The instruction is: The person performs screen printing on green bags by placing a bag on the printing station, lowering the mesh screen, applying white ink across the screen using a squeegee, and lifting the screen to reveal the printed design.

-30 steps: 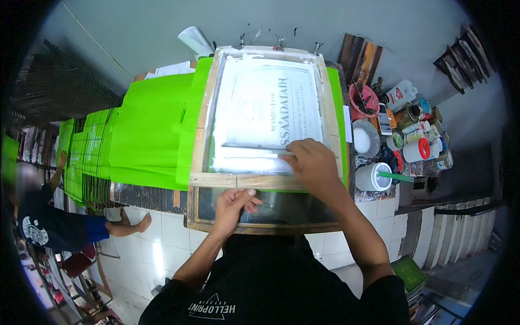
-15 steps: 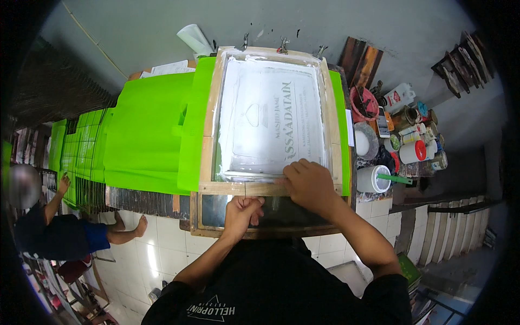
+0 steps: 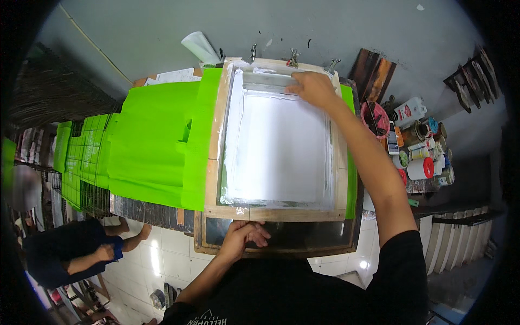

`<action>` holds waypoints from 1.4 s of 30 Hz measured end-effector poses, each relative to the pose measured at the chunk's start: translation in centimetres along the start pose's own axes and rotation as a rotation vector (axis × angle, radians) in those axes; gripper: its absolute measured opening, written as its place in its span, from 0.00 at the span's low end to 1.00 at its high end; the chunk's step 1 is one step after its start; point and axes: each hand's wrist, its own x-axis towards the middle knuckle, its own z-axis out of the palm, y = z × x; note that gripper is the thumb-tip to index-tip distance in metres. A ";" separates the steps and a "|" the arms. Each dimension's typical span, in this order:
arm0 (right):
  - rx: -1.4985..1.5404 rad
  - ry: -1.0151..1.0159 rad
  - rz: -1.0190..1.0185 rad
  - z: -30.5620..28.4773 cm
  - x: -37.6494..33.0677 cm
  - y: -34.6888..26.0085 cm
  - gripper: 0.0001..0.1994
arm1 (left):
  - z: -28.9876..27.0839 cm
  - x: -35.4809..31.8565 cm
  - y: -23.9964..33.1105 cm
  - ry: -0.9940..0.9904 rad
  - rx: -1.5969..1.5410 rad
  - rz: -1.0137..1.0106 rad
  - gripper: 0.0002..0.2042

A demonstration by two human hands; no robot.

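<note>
A wooden-framed printing screen [image 3: 212, 157] lies in front of me, with white ink [image 3: 281, 149] spread over its mesh. My right hand [image 3: 314, 89] is stretched to the screen's far end, fingers closed on a pale squeegee [image 3: 262, 81] lying crosswise; the hand hides the squeegee's right part. At the near edge of the frame, my left hand [image 3: 246, 239] rests against the wood with its fingers loosely bent and slightly apart. Nothing shows in that hand. Bright green fabric [image 3: 151, 135] extends under the screen and far to the left.
Metal clamps [image 3: 293, 58] stand at the frame's far edge. Right of the table are a pink bowl [image 3: 375, 118], a phone [image 3: 392, 138] and several jars and tubs [image 3: 421, 168]. Wire racks [image 3: 86, 162] stand at the left, with another person [image 3: 70, 252] beside them.
My right hand and the squeegee have moved from the near end of the mesh to its far end. White ink now covers the printed design. The left hand stays by the near edge.
</note>
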 end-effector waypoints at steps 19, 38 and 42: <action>-0.141 -0.022 0.239 1.1 1.2 -2.7 0.37 | 4.6 20.2 25.8 0.343 1.464 1.347 0.15; -0.015 -0.014 0.186 -1.0 -13.0 -12.0 0.33 | 2.4 8.8 17.5 0.188 1.495 0.836 0.13; -0.031 0.037 0.174 -1.0 -17.2 -15.3 0.32 | 1.9 4.7 14.3 0.176 1.515 0.842 0.10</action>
